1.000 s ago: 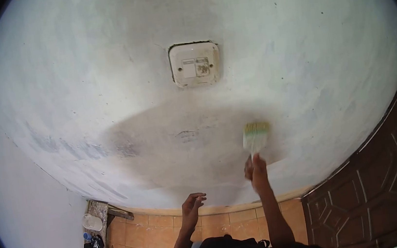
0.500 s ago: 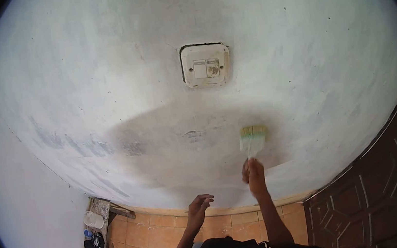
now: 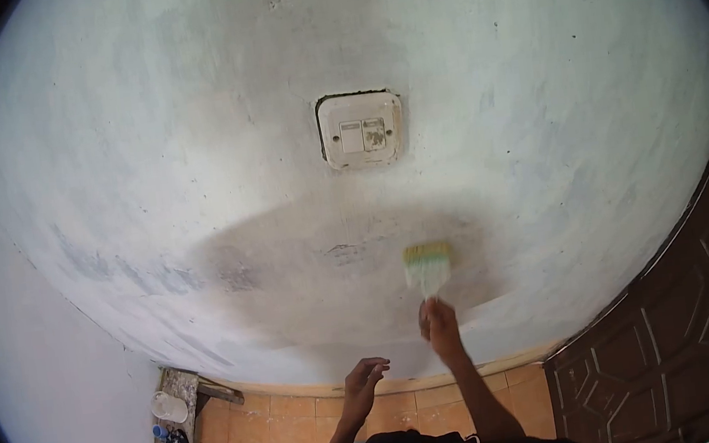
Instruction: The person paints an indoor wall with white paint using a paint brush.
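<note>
A wide brush (image 3: 428, 270) with yellowish bristles and a whitish body is upright before the patchy pale wall (image 3: 260, 162). My right hand (image 3: 441, 327) is closed around its handle, below the bristles. To the left and slightly lower, my left hand (image 3: 366, 382) is raised with nothing in it, its fingers bent and partly apart. Above both hands, a white double switch plate (image 3: 362, 130) is set in the wall, one switch stained. The brush is below and right of the plate.
At the lower left, a wooden bench (image 3: 179, 386) holds a white tub (image 3: 168, 406), a blue item and a dark bundle. Orange floor tiles (image 3: 291, 430) run along the wall base. A dark panelled door (image 3: 633, 365) stands at the right.
My right hand and the brush have moved left and slightly lower in view. The switch plate also appears a little lower and further left, as the camera view has shifted.
</note>
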`<state>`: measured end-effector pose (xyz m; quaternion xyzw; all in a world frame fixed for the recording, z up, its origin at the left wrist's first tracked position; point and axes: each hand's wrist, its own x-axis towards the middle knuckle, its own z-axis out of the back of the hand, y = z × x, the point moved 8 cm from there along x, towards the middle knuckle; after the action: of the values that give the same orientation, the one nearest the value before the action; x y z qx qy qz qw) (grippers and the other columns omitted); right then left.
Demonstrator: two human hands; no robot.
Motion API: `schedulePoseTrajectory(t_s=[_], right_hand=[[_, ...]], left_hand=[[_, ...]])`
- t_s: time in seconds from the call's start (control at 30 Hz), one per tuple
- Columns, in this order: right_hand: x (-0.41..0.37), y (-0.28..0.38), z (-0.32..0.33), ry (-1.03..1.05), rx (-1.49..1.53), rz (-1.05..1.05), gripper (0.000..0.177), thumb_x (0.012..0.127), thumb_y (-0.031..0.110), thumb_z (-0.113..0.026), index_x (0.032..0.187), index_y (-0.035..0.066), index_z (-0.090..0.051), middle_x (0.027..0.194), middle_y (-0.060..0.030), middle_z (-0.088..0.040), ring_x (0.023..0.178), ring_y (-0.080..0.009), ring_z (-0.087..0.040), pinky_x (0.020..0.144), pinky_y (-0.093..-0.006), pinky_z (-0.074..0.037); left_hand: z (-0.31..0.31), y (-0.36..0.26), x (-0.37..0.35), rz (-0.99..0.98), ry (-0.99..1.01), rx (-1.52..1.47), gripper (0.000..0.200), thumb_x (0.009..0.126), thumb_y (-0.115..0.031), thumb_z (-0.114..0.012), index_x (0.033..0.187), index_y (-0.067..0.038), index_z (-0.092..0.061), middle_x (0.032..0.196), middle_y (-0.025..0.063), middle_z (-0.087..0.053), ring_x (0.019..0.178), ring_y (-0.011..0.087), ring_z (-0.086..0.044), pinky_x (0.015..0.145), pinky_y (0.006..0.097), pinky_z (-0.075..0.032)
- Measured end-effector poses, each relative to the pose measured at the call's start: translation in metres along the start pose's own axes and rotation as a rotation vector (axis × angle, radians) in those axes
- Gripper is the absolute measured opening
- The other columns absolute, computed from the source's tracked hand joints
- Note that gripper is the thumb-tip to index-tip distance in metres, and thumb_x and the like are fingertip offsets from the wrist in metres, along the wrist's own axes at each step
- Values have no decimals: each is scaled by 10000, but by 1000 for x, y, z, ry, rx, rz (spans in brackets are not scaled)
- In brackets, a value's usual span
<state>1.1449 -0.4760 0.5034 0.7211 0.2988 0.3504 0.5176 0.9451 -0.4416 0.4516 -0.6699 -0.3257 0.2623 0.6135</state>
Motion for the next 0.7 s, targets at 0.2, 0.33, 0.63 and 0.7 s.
schedulePoseTrajectory(t_s=[0.2,0.33,0.63,0.7], right_hand=[[-22,32,-17,19,51,2,415,1025,421,-411,743,116,-410,538,57,-317,407,-37,-268,381,-217,-211],[10,83,-28,15,41,66,414,1030,419,-399,748,116,-409,539,58,-312,411,-34,-265,385,-214,-208],[-27,3,-31,-3,52,-52,440,1023,449,-395,741,112,-403,539,67,-305,412,-26,-263,376,-210,-199],[-11,57,-41,32,14,52,440,1024,446,-394,740,111,-410,539,68,-306,412,-26,-264,376,-211,-200]], left_hand=[[13,15,-4,39,13,-3,244,985,-243,-540,1085,-28,-599,1103,101,-642,1036,197,-612,879,335,-483],[8,13,-8,40,51,16,244,983,-233,-549,1085,-20,-612,1093,81,-651,1010,181,-618,848,321,-490],[4,16,-8,36,2,-44,261,985,-245,-539,1099,-18,-597,1106,100,-644,1043,201,-609,884,340,-483],[6,24,-15,65,3,-53,254,985,-234,-540,1098,-15,-602,1096,91,-646,1032,189,-608,876,331,-484]])
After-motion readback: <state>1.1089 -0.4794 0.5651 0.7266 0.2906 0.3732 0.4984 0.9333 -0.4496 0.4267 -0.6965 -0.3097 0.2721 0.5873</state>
